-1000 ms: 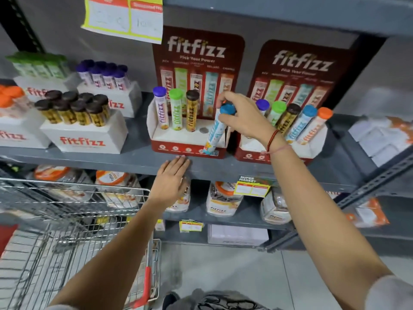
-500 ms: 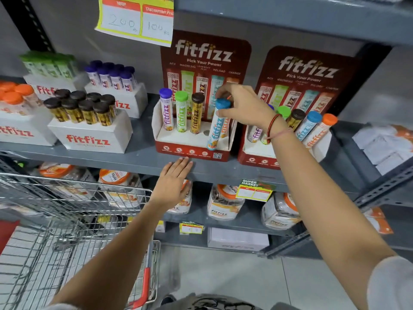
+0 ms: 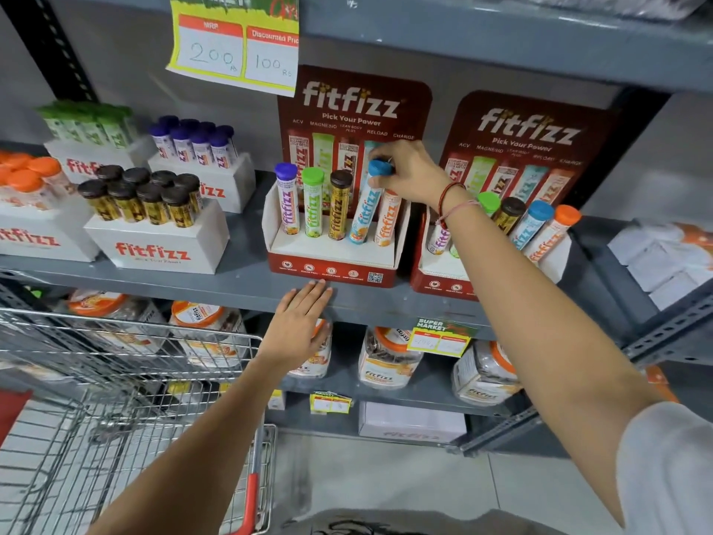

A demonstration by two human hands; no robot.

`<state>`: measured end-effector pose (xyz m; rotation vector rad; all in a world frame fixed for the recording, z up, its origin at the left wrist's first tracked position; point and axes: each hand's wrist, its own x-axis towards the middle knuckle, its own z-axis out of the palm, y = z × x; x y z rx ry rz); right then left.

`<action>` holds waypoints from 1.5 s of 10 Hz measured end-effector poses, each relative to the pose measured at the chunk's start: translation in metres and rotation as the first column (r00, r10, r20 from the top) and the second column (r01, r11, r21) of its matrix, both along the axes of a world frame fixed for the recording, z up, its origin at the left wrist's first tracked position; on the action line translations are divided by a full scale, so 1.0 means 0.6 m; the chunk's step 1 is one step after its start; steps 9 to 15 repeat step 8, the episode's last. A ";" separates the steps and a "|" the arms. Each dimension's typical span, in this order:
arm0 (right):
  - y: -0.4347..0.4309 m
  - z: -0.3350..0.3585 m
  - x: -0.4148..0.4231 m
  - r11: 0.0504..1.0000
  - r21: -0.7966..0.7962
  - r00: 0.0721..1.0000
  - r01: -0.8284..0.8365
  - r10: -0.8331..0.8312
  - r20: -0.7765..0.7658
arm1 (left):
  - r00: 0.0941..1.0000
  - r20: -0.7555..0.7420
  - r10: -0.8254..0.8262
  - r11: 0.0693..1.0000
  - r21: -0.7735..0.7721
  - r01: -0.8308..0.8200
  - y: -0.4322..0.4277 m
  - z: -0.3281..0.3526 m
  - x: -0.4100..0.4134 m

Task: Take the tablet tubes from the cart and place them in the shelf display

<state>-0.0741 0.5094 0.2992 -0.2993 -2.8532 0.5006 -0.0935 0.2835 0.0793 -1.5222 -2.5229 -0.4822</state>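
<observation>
A red-and-white fitfizz display stand (image 3: 332,270) sits on the grey shelf (image 3: 239,281). Purple-capped (image 3: 287,198), green-capped (image 3: 313,202) and brown-capped (image 3: 339,204) tubes stand in it, with an orange-labelled tube (image 3: 387,218) at the right end. My right hand (image 3: 409,171) grips the cap of the blue-capped tube (image 3: 364,210), which leans in the fourth slot, its base in the stand. My left hand (image 3: 299,324) lies flat, fingers spread, against the shelf's front edge below the stand. The wire cart (image 3: 115,380) is at lower left.
A second fitfizz stand (image 3: 436,285) with several tubes stands to the right, partly behind my right arm. White boxes of brown-capped (image 3: 154,245), purple-capped (image 3: 208,179), green-capped and orange-capped tubes fill the shelf's left. Jars (image 3: 386,361) line the shelf below. A price card (image 3: 235,48) hangs above.
My right hand carried the blue-capped tube from in front of the stand up into the fourth slot and tipped it more upright. The left hand stayed on the shelf edge.
</observation>
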 end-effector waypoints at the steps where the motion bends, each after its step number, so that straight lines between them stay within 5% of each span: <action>1: 0.000 -0.004 -0.002 1.000 -0.002 1.000 0.016 -0.016 0.024 | 1.000 -0.007 0.001 1.000 0.001 -0.001 0.000 -0.001 -0.001; 6: -0.019 -0.039 -0.003 0.995 0.014 0.991 0.100 -0.101 0.087 | 1.000 0.009 0.012 1.000 -0.012 -0.011 0.000 0.006 0.002; 8: -0.030 -0.050 0.045 0.993 0.037 0.984 0.111 -0.104 -0.147 | 0.988 0.148 0.035 0.999 0.011 -0.037 0.006 0.034 -0.003; 15: -0.030 -0.050 0.045 0.993 0.037 0.984 0.111 -0.104 -0.147 | 0.988 0.148 0.035 0.999 0.011 -0.037 0.006 0.034 -0.003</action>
